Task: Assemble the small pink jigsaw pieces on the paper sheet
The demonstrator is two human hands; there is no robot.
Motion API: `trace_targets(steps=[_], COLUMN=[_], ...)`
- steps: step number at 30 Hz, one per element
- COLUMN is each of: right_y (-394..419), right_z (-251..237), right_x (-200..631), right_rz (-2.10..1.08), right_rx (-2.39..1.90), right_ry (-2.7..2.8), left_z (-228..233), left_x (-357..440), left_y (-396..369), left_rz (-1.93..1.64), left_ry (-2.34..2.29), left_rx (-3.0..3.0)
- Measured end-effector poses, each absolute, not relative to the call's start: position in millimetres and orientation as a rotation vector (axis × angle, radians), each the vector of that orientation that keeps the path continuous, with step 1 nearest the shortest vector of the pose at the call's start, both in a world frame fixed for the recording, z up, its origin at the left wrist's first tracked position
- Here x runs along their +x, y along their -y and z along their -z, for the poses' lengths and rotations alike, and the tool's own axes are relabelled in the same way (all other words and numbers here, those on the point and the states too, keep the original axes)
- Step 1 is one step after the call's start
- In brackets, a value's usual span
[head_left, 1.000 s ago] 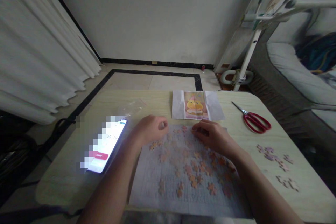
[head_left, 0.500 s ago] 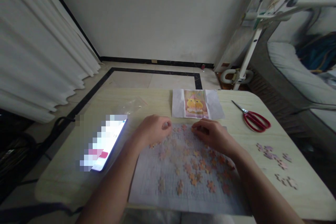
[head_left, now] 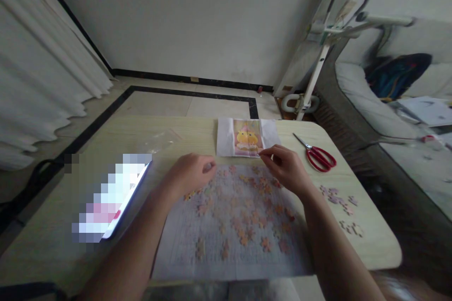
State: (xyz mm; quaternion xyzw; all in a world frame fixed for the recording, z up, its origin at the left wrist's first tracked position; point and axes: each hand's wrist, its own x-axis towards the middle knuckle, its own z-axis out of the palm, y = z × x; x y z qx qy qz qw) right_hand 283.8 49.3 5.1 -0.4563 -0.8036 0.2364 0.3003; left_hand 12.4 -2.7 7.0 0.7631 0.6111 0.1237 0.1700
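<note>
Filling the lower centre of the frame, one pale wooden table with rounded corners (head_left: 63,249) carries everything here: one grey gridded puzzle sheet (head_left: 183,249), one lit phone (head_left: 116,197) at lower left, one white paper with a yellow cartoon picture (head_left: 247,138) above the sheet, one crumpled clear plastic bag (head_left: 158,140) at centre left, and one pair of red-handled scissors (head_left: 318,156) at centre right. Too many to count exactly in the blur, dozens of small orange-pink jigsaw pieces (head_left: 243,235) lie scattered across the sheet, while a second loose group of about ten pale pieces (head_left: 335,197) sits on bare wood at right. Both forearms cross the sheet and hide its lower corners. Two hands work well apart at the sheet's upper edge: the left hand (head_left: 189,174) is curled loosely, knuckles up, over pieces there, and whether it grips one cannot be told; the right hand (head_left: 286,167) has fingertips pinched together near the picture paper's lower edge, what it pinches being too small to see.
</note>
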Motion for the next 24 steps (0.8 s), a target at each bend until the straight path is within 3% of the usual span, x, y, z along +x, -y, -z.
trace_targets(steps=[11, 17, 24], right_y=[-56.0, -55.7, -48.0], right_z=[-7.5, -16.5, -19.6], right_x=[300.6, 314.3, 307.4], right_rz=[-0.565, -0.919, -0.935], right_rx=[-1.316, -1.425, -1.406], right_ry=[2.129, 2.34, 2.479], left_z=[-1.3, -2.2, -2.5], left_x=[12.5, 11.4, 10.3], left_y=[0.9, 1.1, 0.8], left_rz=[-0.345, -0.345, -0.358], left_ry=[-1.716, -1.755, -1.736], left_rx=[2.182, 2.158, 2.159])
